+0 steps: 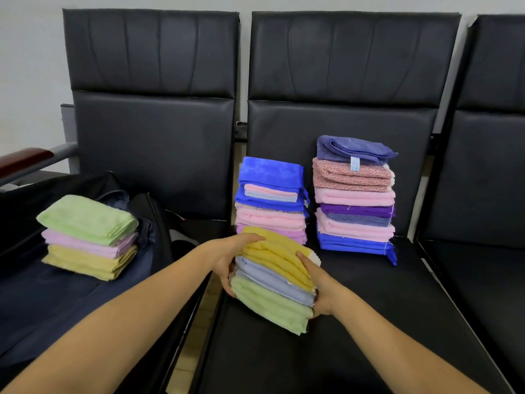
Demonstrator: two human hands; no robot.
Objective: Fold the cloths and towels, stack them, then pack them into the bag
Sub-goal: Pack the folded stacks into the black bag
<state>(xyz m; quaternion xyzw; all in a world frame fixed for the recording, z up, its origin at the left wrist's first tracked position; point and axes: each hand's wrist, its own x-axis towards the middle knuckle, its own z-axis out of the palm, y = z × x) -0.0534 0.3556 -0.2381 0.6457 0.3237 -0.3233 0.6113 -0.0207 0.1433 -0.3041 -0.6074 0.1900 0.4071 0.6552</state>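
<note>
Both hands grip a yellow-topped stack [274, 282] between them: left hand [227, 261] one side, right hand [322, 291] opposite.

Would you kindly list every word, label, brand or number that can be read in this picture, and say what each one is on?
White tag on the blue-purple towel atop the right-hand stack: faint bluish print, too small and blurred to read.
No other text shows on the held pile, the bag or the chairs.
</note>
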